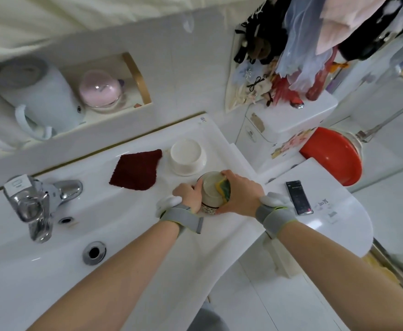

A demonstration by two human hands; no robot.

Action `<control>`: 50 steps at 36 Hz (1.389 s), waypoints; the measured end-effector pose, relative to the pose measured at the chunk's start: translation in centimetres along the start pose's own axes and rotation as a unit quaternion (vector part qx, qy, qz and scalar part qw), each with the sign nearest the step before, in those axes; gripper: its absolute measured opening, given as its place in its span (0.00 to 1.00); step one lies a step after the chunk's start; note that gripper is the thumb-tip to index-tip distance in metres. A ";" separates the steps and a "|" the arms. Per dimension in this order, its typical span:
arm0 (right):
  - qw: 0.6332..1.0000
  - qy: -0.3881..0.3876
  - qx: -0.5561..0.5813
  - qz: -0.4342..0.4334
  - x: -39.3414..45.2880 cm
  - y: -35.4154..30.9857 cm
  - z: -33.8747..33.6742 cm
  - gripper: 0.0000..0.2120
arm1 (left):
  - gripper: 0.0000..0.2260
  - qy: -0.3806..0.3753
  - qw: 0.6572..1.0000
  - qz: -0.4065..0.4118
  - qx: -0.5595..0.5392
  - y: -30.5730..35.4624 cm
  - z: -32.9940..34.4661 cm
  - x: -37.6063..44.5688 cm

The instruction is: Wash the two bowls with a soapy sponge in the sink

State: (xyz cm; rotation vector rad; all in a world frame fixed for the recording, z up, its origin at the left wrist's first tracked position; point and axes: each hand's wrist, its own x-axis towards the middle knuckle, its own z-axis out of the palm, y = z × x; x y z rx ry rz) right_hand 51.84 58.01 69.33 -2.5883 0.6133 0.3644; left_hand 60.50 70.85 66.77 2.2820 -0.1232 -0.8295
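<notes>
A patterned bowl stands on the right side of the sink counter, its pale inside facing up. My left hand grips its left rim and wall. My right hand holds a yellow-and-green sponge inside the bowl against its right wall. A second bowl, plain white, sits on the counter just behind, apart from both hands. The sink basin with its drain lies to the left of my arms.
A dark red cloth lies on the counter left of the white bowl. The chrome tap stands at the left. A phone rests on a white surface at the right. Behind it are a toilet tank and a red basin.
</notes>
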 end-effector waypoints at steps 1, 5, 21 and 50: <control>1.000 -0.004 -0.008 -0.002 0.0 0.0 0.0 0.47 | 0.26 -0.006 1.000 -0.001 -0.002 -0.2 0.0 0.3; 0.999 -0.051 0.007 0.010 0.1 0.3 -0.8 0.46 | 0.20 -0.043 0.999 -0.020 0.000 -0.7 -0.5 1.1; 0.972 0.054 0.026 -0.228 4.9 -13.5 -1.2 0.13 | 0.18 -0.039 0.931 0.011 0.363 -8.3 -11.9 1.5; 0.935 -0.131 -0.257 -0.205 5.2 -23.1 0.5 0.18 | 0.11 0.003 0.925 0.002 0.380 -14.3 -21.7 -5.0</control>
